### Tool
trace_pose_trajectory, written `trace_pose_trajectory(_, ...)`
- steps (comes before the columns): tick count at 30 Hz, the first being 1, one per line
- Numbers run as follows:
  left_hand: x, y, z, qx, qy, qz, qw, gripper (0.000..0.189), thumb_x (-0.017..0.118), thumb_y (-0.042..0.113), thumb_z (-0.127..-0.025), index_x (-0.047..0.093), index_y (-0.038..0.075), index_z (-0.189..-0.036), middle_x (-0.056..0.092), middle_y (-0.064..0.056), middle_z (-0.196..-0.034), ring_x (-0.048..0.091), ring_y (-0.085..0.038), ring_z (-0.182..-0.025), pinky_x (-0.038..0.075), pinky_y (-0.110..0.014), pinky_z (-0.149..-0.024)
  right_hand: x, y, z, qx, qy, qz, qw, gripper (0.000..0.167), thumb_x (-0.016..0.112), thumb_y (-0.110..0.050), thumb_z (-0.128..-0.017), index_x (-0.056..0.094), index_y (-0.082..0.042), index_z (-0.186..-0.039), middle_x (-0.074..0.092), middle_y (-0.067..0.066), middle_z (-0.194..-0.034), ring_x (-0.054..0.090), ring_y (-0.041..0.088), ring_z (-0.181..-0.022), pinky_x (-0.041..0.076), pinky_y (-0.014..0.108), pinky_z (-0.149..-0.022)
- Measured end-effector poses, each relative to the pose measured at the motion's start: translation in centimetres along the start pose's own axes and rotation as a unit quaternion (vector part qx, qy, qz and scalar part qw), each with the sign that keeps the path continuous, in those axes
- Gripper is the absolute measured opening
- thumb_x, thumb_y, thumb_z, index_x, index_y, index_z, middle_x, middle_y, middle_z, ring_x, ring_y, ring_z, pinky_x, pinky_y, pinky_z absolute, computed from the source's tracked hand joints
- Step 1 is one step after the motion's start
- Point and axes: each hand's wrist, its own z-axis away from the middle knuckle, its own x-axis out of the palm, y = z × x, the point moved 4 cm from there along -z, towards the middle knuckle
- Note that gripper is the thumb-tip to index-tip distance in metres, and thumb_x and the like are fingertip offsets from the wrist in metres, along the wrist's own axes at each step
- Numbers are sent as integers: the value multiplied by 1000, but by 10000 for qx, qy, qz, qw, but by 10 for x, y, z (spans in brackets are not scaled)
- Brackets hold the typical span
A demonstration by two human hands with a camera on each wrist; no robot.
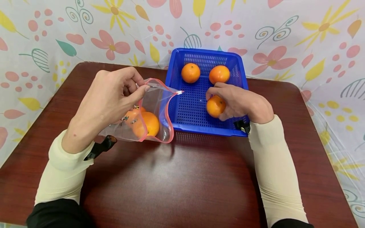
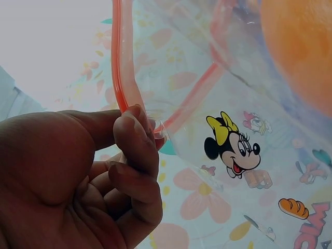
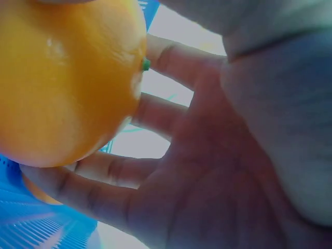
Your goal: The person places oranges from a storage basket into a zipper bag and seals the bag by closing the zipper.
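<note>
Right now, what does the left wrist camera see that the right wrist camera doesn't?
Only the left wrist view shows the left hand pinching the clear bag, the bag's red edge, and a cartoon mouse with a yellow bow.

Only the right wrist view shows the right hand, its fingers round the held orange, and that fruit's green stem.

Both show an orange up close, cut off by the picture's edge, but not the same one: the left view has the bagged orange.

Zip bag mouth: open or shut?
Open. In the head view the bag gapes, its pink rim spread apart; the left hand pinches it.
</note>
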Motion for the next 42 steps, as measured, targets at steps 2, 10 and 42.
trace_pose_trajectory(2,0,0,0,-15,-7,9,10000,10,73,23,-101,73,15,-95,67,12,-65,58,-4,-55,39,-20,-54,-1,-1,0,-20,66,-17,10000,62,93,-8,-76,60,-23,-127,55,5,-124,55,31,-114,50,52,-102)
trace_pose_trajectory(10,1,0,-1,87,19,-37,10000,10,73,22,-101,73,14,-95,67,12,-65,57,-4,-55,39,-20,-55,-10,-7,8,-411,727,-91,9965,58,87,-10,-75,60,-18,-126,55,1,-122,54,26,-111,49,43,-96)
trace_pose_trajectory(42,0,1,-1,20,13,-108,9999,11,72,23,-101,74,14,-95,68,12,-67,58,-4,-57,38,-19,-56,-48,-105,69,-2761,2412,-144,9303,59,81,-11,-68,65,-12,-125,59,6,-129,49,25,-122,41,34,-98)
